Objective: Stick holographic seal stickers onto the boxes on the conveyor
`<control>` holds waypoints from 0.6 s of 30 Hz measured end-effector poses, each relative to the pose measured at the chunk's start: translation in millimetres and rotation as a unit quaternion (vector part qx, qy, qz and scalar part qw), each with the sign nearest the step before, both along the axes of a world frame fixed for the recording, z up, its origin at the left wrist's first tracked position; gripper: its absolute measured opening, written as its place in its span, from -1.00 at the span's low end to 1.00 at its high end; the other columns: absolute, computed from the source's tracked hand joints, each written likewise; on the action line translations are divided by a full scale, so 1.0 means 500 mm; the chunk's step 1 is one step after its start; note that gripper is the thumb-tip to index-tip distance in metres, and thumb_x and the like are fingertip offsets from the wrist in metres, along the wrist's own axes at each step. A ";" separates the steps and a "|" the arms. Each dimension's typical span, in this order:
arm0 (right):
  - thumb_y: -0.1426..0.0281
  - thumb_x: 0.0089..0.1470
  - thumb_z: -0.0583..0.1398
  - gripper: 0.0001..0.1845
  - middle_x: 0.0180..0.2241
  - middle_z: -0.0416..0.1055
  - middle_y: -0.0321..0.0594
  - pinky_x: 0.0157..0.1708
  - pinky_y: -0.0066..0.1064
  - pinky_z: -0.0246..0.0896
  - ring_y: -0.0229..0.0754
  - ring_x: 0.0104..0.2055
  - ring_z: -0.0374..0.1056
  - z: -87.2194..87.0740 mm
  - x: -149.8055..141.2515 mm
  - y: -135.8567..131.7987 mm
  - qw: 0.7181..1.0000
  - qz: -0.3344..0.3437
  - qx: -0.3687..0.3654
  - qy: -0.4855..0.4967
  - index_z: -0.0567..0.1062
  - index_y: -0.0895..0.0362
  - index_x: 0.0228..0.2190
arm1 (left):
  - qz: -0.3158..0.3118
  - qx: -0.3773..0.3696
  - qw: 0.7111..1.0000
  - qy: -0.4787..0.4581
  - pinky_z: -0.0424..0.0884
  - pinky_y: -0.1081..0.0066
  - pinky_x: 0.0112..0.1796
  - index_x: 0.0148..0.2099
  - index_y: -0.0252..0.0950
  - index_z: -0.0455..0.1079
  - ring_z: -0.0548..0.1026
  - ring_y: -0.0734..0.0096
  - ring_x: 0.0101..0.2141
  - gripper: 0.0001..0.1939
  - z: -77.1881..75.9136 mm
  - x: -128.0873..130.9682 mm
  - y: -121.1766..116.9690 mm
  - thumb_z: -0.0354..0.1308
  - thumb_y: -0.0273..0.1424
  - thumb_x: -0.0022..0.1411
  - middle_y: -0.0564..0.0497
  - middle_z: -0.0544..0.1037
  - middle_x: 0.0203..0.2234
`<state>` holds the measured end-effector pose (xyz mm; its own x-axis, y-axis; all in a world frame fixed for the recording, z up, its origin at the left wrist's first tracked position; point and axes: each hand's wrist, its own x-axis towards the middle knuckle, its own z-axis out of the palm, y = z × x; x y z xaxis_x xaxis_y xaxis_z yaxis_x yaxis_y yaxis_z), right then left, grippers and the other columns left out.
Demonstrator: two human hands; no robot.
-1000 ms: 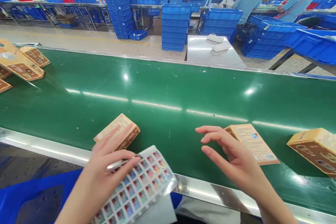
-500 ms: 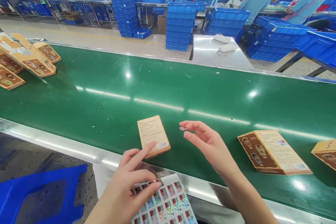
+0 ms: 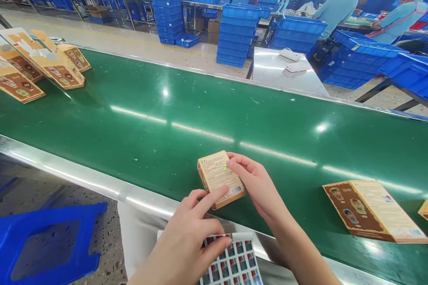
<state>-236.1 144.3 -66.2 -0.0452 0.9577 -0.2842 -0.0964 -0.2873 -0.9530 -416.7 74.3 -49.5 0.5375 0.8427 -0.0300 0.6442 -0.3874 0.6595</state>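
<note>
A small tan cardboard box [image 3: 217, 177], printed with text and a barcode, lies on the green conveyor belt in front of me. My left hand [image 3: 200, 227] pinches a sheet of shiny stickers [image 3: 236, 260] between thumb and fingers, and its index finger rests on the box's lower face. At the box's upper right is my right hand [image 3: 256, 178], its thumb tip on a small holographic sticker [image 3: 224, 166] lying against the box face. The other fingers of that hand curl by the box's right edge, partly hidden.
More printed boxes stand on the green belt [image 3: 160, 142]: a brown and tan box [image 3: 372, 209] at right and several open cartons [image 3: 43, 60] at far left. A blue plastic stool [image 3: 56, 218] is at lower left. Beyond are stacked blue crates [image 3: 236, 35] and people at tables.
My right hand has brought the sticker left onto the box face. The box sits further right in view, with my left finger still on it and the sheet still in that hand.
</note>
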 end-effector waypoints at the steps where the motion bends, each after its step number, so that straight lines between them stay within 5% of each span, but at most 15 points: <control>1: 0.12 0.01 0.32 -0.66 0.08 0.45 -0.19 -0.24 -0.37 0.27 -0.14 -0.16 0.42 0.001 0.002 -0.003 1.000 -0.005 -0.003 -0.001 0.44 0.11 -0.50 | -0.002 -0.001 1.000 -0.002 0.46 -0.01 0.06 -0.41 -0.23 0.52 0.30 -0.01 0.14 -0.82 0.002 0.003 0.000 0.27 -0.46 0.27 0.08 0.32 0.31; 10: 0.10 0.06 0.28 -0.68 0.05 0.47 -0.07 -0.27 -0.26 0.39 -0.01 -0.12 0.47 -0.010 0.006 -0.030 0.990 -0.049 0.062 -0.115 0.41 0.08 -0.43 | -0.046 -0.009 0.999 0.001 0.45 0.01 0.05 -0.39 -0.21 0.54 0.33 0.02 0.12 -0.86 0.001 0.006 0.000 0.30 -0.43 0.26 0.13 0.30 0.33; 14: 0.12 0.10 0.27 -0.71 -0.09 0.53 -0.08 -0.17 -0.19 0.39 -0.03 -0.14 0.48 -0.012 0.007 -0.033 0.972 -0.073 0.100 -0.197 0.37 0.05 -0.33 | -0.067 -0.007 0.998 0.011 0.47 0.04 0.02 -0.40 -0.24 0.51 0.35 0.04 0.11 -0.83 0.004 0.004 0.002 0.29 -0.38 0.27 0.13 0.26 0.35; 18: 0.09 0.03 0.33 -0.53 -0.30 0.57 -0.18 -0.28 -0.22 0.42 -0.05 -0.27 0.51 -0.016 0.039 -0.017 0.969 -0.100 0.086 -0.207 0.27 0.03 -0.17 | -0.086 0.000 0.996 0.002 0.50 0.12 -0.04 -0.42 -0.25 0.48 0.41 0.09 0.04 -0.81 -0.004 0.026 0.002 0.29 -0.38 0.27 0.10 0.30 0.32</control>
<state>-216.7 135.9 -74.0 0.2296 0.9704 -0.0746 0.2673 -0.1366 -0.9539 -403.5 75.5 -51.6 0.6744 0.7377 -0.0325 0.5700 -0.4921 0.6580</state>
